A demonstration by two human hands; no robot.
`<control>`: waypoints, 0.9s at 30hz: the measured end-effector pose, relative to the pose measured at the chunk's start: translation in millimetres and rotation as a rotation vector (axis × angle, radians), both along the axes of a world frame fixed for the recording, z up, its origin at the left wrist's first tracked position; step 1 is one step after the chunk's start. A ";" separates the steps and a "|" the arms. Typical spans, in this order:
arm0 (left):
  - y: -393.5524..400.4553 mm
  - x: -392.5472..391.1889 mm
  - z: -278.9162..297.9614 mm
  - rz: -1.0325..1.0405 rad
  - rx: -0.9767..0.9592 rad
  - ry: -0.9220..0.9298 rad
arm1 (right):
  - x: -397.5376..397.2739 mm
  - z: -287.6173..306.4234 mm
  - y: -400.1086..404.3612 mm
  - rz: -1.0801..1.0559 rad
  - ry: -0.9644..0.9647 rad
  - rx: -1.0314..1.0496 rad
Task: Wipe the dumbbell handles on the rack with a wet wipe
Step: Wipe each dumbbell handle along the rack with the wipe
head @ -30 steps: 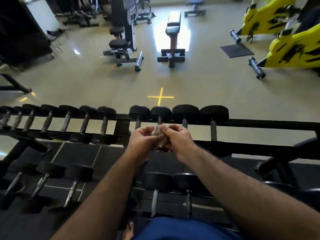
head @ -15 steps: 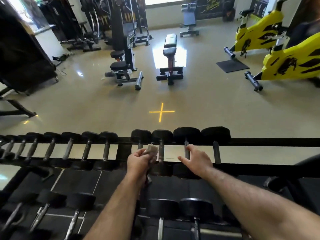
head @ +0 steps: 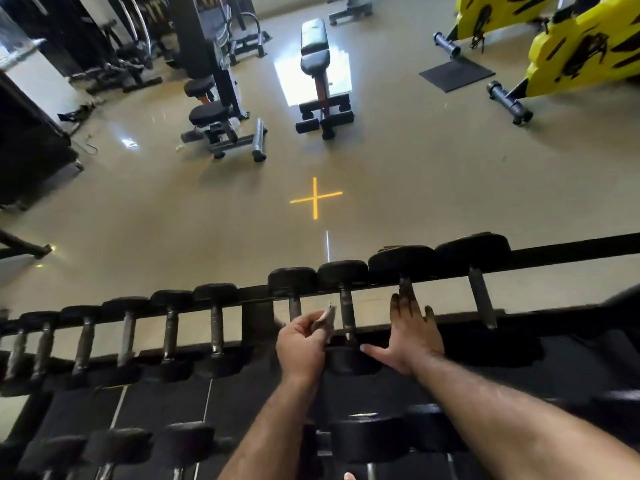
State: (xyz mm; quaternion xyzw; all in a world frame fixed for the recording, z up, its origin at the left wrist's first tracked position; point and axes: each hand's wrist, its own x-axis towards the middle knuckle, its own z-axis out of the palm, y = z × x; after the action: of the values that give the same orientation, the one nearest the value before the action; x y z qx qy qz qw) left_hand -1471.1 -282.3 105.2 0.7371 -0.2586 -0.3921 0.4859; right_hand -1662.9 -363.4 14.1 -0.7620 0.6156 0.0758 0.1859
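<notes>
Along the top tier of the rack (head: 571, 247), the left hand (head: 302, 344) pinches a crumpled wet wipe (head: 325, 320) just beside a dumbbell handle (head: 347, 315). The right hand (head: 414, 334) lies spread flat over the neighbouring handle. Dumbbell heads show no readable markings; the floor bears a yellow cross (head: 315, 198).

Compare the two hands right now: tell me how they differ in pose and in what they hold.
The left hand is curled shut, pinching the wet wipe; the right hand is open and holds nothing. The left hand hovers beside a dumbbell handle; the right hand lies flat, fingers spread, over the next dumbbell along. Both are bare and reach to the rack's top row.
</notes>
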 end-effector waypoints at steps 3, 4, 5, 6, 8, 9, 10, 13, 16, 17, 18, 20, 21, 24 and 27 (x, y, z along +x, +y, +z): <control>-32.9 6.4 -21.3 -0.138 -0.001 -0.222 | 1.1 -0.3 -1.1 0.020 0.005 -0.005; -43.9 6.3 -26.6 -0.184 -0.015 -0.279 | 0.9 0.7 -0.9 0.022 0.016 -0.003; -55.1 6.3 -32.7 -0.225 -0.028 -0.343 | 1.3 1.8 -0.8 0.020 0.032 -0.003; -66.0 7.1 -39.4 -0.278 -0.044 -0.448 | 2.1 3.2 -0.9 0.017 0.048 -0.002; -85.4 11.9 -57.9 -0.464 -0.116 -0.763 | 3.6 5.8 -0.5 0.009 0.077 0.009; -93.6 15.6 -69.0 -0.571 -0.169 -0.917 | 4.1 6.0 -0.2 0.003 0.083 0.012; -100.6 19.3 -83.1 -0.661 -0.212 -1.045 | 4.5 5.5 0.5 -0.004 0.085 0.013; -111.0 28.0 -111.5 -0.833 -0.206 -1.166 | 5.9 4.1 0.3 -0.019 0.076 0.008; -101.4 29.4 -132.2 -1.074 -0.153 -1.205 | 5.8 2.8 -0.7 -0.024 0.049 -0.014; -97.4 28.6 -130.2 -1.180 -0.086 -1.170 | 5.8 2.7 -0.7 -0.013 0.053 -0.006; -95.3 28.5 -126.1 -1.281 -0.010 -1.111 | 6.1 2.8 -0.1 -0.003 0.060 0.004; -100.2 29.1 -115.3 -1.383 0.041 -1.068 | 6.0 1.7 1.2 -0.001 0.063 0.010; -104.5 29.0 -109.4 -1.363 0.002 -1.057 | 6.2 2.4 0.6 0.006 0.068 0.012; -122.6 29.4 -105.1 -1.107 -0.174 -1.096 | 6.7 4.7 1.6 0.017 0.085 0.013; -129.0 30.3 -114.0 -1.190 -0.207 -1.372 | 8.5 8.1 2.8 -0.018 0.055 -0.003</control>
State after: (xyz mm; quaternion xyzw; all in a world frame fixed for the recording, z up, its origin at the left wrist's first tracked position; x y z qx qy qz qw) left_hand -1440.8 -411.3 -8.9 0.5063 -0.8619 -0.0288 0.0070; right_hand -1654.5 -360.6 22.2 -0.7544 0.6274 0.0940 0.1684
